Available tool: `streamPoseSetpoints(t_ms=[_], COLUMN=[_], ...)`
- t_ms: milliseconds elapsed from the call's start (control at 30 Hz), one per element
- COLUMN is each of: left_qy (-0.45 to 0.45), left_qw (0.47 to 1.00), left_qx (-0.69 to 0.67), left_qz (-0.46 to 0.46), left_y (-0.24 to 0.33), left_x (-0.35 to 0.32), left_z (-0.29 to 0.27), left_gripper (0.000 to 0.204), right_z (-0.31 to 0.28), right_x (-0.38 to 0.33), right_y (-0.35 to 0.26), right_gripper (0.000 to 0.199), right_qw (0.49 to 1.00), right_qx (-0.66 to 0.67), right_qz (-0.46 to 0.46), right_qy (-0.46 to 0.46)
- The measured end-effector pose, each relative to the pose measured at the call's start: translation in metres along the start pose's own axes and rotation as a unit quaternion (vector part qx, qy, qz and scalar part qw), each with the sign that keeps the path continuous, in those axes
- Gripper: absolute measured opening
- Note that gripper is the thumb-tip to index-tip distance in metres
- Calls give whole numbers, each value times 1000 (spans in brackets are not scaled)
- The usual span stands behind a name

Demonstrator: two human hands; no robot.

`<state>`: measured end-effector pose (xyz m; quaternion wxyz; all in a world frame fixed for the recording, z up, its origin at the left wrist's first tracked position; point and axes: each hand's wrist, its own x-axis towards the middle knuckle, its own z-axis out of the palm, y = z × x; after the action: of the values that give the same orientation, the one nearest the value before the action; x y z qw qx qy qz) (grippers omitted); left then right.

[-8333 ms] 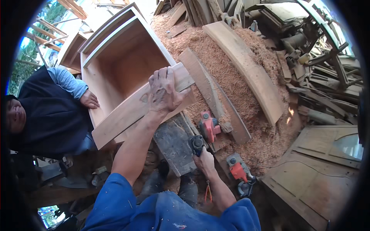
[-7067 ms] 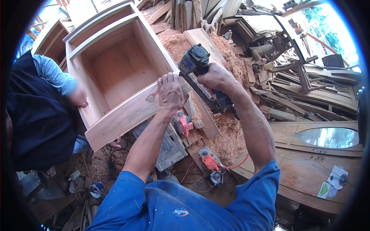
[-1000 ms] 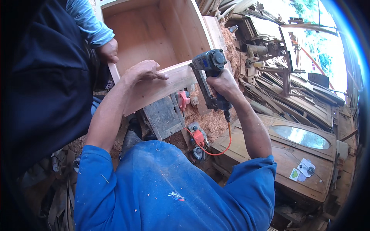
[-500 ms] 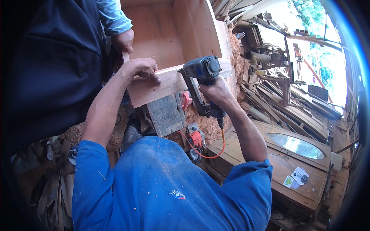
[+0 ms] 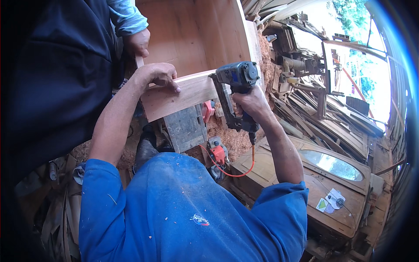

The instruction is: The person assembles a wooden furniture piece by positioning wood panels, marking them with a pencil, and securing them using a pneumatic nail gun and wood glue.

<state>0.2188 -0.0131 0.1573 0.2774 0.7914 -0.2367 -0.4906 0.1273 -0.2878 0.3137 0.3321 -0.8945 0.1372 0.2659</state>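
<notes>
Here the right hand (image 5: 249, 101) is closed around the handle of a grey nail gun (image 5: 233, 94), and the head of the tool presses on the upper edge of the front board (image 5: 181, 96) of a big wooden box (image 5: 196, 37). The left hand (image 5: 158, 75) lies on the same board, fingers bent over its top edge, near the left end. An orange hose (image 5: 238, 168) hangs down from the gun's handle. A second person's hand (image 5: 139, 43) holds the left side of the box. Under the board stands a dark wooden block (image 5: 185, 129), with sawdust (image 5: 233, 139) and a small red tool (image 5: 217, 153) beside it.
</notes>
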Motion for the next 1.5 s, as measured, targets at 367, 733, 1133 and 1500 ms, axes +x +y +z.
streamPoseSetpoints(t_ms=[367,733,1133,1500], left_qy=[4,-14,404,461], left_qw=[1000,999,872,795], left_qx=[-11,35,274,395], left_qz=[26,37,35,-7], left_y=[-8,-5,94,106], left_x=[-3,11,1,45], left_z=[0,-7,81,125], left_gripper=[56,47,94,106], right_z=[-5,6,197,423], right_x=[9,-26,-79,30], right_y=[-15,22,222,346], right_gripper=[11,38,89,72], right_qw=[998,996,994,971], right_qx=[-56,-15,53,-4], right_qz=[-31,-80,74,96], right_qy=[-18,38,62,217])
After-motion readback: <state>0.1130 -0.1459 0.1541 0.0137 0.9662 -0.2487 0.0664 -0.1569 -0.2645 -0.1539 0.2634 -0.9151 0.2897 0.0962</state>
